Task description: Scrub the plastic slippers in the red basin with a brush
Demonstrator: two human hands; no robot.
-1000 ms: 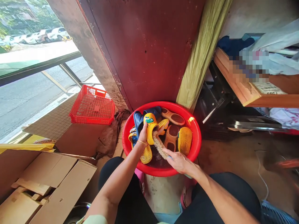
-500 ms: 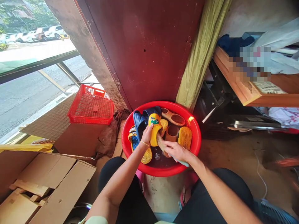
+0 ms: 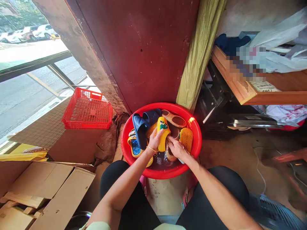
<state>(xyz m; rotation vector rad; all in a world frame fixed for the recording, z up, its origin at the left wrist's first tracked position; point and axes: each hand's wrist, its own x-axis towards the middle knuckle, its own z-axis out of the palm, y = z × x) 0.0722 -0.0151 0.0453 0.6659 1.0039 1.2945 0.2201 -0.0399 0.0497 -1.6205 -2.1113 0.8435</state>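
My left hand (image 3: 154,140) is closed around a yellow slipper (image 3: 163,138) with a green picture on its strap, held tilted above the red basin (image 3: 161,174). Close against the slipper's right side, my right hand (image 3: 177,149) grips a scrub brush, of which only a bit of light blue handle (image 3: 181,161) shows below the palm. The bristles are hidden. Around my hands in the basin lie a pair of navy slippers (image 3: 139,126), a blue-and-yellow sandal (image 3: 135,147), a tan shoe with its sole up (image 3: 176,119) and another yellow slipper (image 3: 186,139). Dark, bubbly water covers the bottom.
A red plastic crate (image 3: 87,110) stands at the left beside a brown cloth (image 3: 107,143). Cardboard boxes (image 3: 48,182) fill the lower left. Behind the basin rises a dark red door panel (image 3: 139,51); a wooden shelf (image 3: 271,97) juts out at the right.
The yellow slipper has turned more upright in my left hand. My right hand has moved closer to it, and the brush is now mostly hidden. The whole view has shifted slightly.
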